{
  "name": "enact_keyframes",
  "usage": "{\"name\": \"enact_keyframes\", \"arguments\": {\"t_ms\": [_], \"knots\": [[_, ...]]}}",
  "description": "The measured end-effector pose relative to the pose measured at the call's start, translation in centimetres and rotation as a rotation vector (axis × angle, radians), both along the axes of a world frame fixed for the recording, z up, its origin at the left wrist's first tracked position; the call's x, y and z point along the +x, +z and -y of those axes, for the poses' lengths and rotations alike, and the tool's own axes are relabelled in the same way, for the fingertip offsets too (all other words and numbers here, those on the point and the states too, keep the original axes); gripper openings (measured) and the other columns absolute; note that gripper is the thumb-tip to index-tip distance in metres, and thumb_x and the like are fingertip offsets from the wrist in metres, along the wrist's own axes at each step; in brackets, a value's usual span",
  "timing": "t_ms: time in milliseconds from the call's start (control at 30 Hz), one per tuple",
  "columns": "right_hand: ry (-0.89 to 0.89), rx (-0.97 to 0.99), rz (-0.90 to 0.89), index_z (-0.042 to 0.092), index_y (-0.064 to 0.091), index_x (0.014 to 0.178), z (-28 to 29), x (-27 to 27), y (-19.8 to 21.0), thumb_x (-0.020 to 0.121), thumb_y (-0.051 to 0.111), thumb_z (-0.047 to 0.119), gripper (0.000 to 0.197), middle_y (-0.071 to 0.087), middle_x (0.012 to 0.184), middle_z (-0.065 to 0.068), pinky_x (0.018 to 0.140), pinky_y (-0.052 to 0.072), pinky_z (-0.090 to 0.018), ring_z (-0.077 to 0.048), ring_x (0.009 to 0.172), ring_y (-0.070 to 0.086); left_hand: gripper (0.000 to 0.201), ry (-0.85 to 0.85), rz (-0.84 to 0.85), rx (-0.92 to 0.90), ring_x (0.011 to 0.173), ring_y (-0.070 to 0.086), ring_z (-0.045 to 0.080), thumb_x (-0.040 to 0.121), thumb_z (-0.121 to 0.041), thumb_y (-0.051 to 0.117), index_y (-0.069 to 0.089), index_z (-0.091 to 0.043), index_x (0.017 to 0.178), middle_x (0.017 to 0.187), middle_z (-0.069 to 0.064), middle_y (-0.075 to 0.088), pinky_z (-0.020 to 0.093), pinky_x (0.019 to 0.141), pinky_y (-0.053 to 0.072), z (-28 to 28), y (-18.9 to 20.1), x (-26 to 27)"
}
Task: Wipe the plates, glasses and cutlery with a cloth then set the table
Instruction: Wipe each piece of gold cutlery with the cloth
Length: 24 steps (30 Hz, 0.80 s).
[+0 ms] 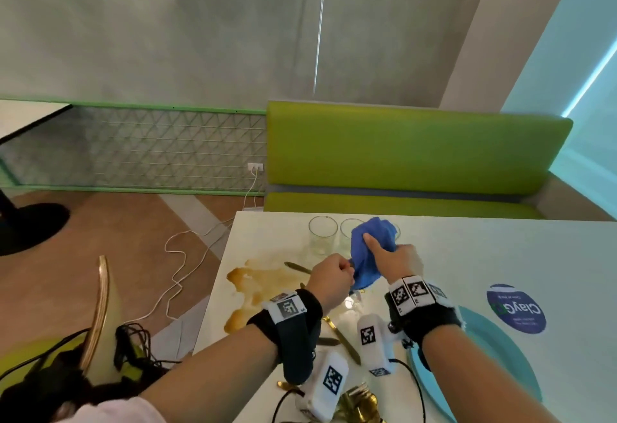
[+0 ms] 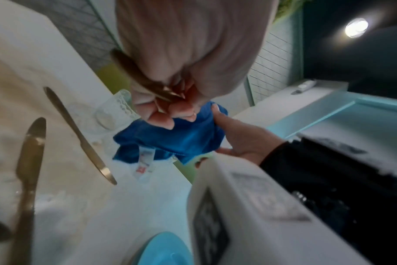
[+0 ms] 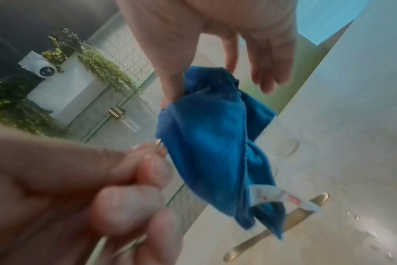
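My left hand [image 1: 339, 272] is closed in a fist round a gold cutlery piece [image 2: 145, 78]; its pointed end pokes out by the fingertips [image 3: 158, 142]. Just to the right, my right hand [image 1: 380, 250] pinches a bunched blue cloth [image 1: 365, 252] between thumb and fingers, and the cloth [image 2: 170, 139] hangs beside the cutlery's tip. Two clear glasses [image 1: 322, 232] stand behind the hands near the table's far edge. Gold knives [image 1: 298, 267] [image 2: 79, 136] lie on the white table. A teal plate [image 1: 484, 356] sits at the near right.
A brown spill [image 1: 253, 279] spreads over the table's left part. More gold cutlery [image 1: 360, 402] is heaped at the near edge. A round blue sticker [image 1: 516, 309] marks the right side. A green bench [image 1: 414, 155] stands beyond the table; cables trail on the floor [image 1: 180, 255] at left.
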State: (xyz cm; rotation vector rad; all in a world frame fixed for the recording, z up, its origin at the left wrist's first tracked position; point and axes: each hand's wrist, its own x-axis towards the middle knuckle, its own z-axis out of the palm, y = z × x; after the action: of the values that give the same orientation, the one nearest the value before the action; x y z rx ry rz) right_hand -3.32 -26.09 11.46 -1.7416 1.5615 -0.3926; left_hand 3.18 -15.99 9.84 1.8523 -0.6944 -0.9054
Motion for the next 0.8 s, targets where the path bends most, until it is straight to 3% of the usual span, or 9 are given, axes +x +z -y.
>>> {"name": "enact_keyframes", "arguments": {"t_ms": [67,133,200,300,400,533,700,800], "knots": [[0.142,0.044,-0.01,-0.002,0.061,0.089,-0.4,0.7,-0.1,0.088,0.048,0.055,0.058,0.062,0.096,-0.021,0.081,0.046,-0.036,-0.034,0.093,0.06,0.028,-0.004,-0.004,-0.02,0.074,0.046,0.023,0.094,-0.01,0.042,0.043,-0.022,0.069,0.075,0.003,0.051,0.033,0.07,0.041,-0.2,0.2,-0.3],[0.186,0.046,0.116,0.0,0.057,0.078,-0.5,0.9,0.1,0.09,0.052,0.044,0.045,0.061,0.086,-0.021,0.078,0.048,-0.038,-0.033,0.085,0.06,0.028,-0.028,-0.019,-0.041,0.067,0.045,0.022,0.094,-0.007,0.041,0.042,-0.021,0.068,0.07,0.002,0.049,0.031,0.066,0.039,-0.4,0.5,-0.3],[0.175,0.004,0.191,-0.005,0.059,0.092,-0.5,0.8,0.3,0.09,0.055,0.031,0.036,0.063,0.095,-0.025,0.08,0.049,-0.039,-0.037,0.093,0.061,0.029,-0.055,-0.03,-0.055,0.058,0.045,0.017,0.095,-0.008,0.041,0.043,-0.02,0.068,0.068,0.001,0.049,0.026,0.06,0.039,-0.5,1.0,-0.7],[0.197,-0.099,0.138,-0.007,0.055,0.107,-2.6,0.1,1.4,0.093,0.05,0.025,0.035,0.062,0.108,-0.026,0.079,0.045,-0.037,-0.038,0.101,0.059,0.026,-0.08,-0.052,-0.074,0.056,0.046,0.014,0.095,-0.01,0.042,0.045,-0.02,0.071,0.068,0.001,0.051,0.023,0.058,0.041,-2.4,1.6,-1.3],[0.22,-0.215,0.033,-0.005,0.054,0.104,-2.7,-0.3,1.6,0.095,0.047,0.029,0.036,0.063,0.105,-0.025,0.077,0.044,-0.035,-0.038,0.099,0.059,0.022,-0.083,-0.093,-0.073,0.054,0.044,0.014,0.096,-0.01,0.043,0.046,-0.018,0.076,0.069,0.003,0.052,0.024,0.057,0.04,-2.4,1.8,-1.6],[0.239,-0.343,0.023,0.003,0.048,0.085,-2.2,-1.5,1.8,0.094,0.049,0.032,0.03,0.065,0.094,-0.024,0.067,0.036,-0.029,-0.037,0.091,0.06,0.021,-0.108,-0.103,-0.035,0.056,0.044,0.013,0.096,-0.012,0.045,0.047,-0.019,0.076,0.07,0.002,0.053,0.024,0.059,0.042,-2.3,2.1,-1.5],[0.039,-0.369,0.202,-0.005,0.054,0.1,-0.8,-2.3,3.4,0.094,0.048,0.034,0.039,0.063,0.102,-0.028,0.069,0.031,-0.028,-0.038,0.096,0.059,0.012,-0.067,-0.05,0.026,0.062,0.046,0.011,0.096,-0.013,0.046,0.05,-0.015,0.085,0.075,0.001,0.052,0.022,0.062,0.044,-3.7,1.7,0.5],[-0.001,-0.275,0.322,-0.005,0.056,0.104,0.1,-2.2,3.8,0.097,0.042,0.035,0.043,0.061,0.109,-0.028,0.076,0.037,-0.033,-0.038,0.102,0.057,0.014,0.086,-0.133,0.002,0.057,0.045,0.011,0.097,-0.009,0.042,0.055,-0.007,0.094,0.073,0.003,0.049,0.016,0.053,0.042,-4.2,1.5,2.1]]}}
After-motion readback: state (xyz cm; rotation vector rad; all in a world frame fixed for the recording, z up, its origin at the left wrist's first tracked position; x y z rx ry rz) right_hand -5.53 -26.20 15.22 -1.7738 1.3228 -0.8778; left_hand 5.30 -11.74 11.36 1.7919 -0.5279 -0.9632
